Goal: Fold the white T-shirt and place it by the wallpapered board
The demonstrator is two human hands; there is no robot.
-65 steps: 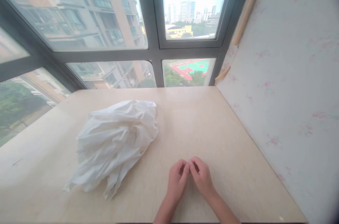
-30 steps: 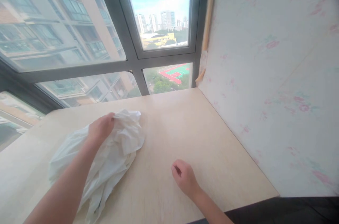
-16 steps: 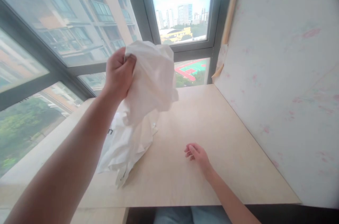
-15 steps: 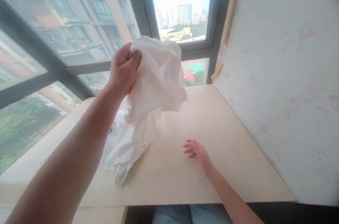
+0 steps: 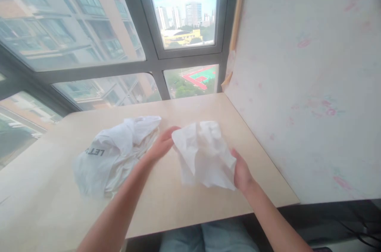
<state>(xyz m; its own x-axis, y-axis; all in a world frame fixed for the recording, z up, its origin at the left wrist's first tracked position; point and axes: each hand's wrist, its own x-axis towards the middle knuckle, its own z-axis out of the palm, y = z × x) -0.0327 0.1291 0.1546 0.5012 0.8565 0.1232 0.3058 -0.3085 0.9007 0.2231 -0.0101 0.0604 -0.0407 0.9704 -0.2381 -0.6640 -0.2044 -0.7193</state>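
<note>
A crumpled, thin white cloth (image 5: pixel 202 152) is spread between my two hands over the right part of the wooden table. My left hand (image 5: pixel 164 141) is closed at its upper left corner, with the fingertips partly hidden behind it. On the other side, my right hand (image 5: pixel 242 172) grips the right edge, its fingers mostly behind the fabric. Left of my left hand lies a heap of white fabric (image 5: pixel 119 149), with dark printed letters on its left part. My left forearm passes in front of the heap's lower right side.
The pale wooden table (image 5: pixel 50 176) runs up to grey-framed windows (image 5: pixel 187 59) at the back. A flower-patterned wall (image 5: pixel 297 105) closes off the right side. My legs (image 5: pixel 208 238) are below the front edge, and dark cables (image 5: pixel 354 232) show at the lower right.
My left hand has lowered the white cloth from above the heap to the right, over the table. My right hand, empty before, now holds its right edge. The view has turned slightly right.
</note>
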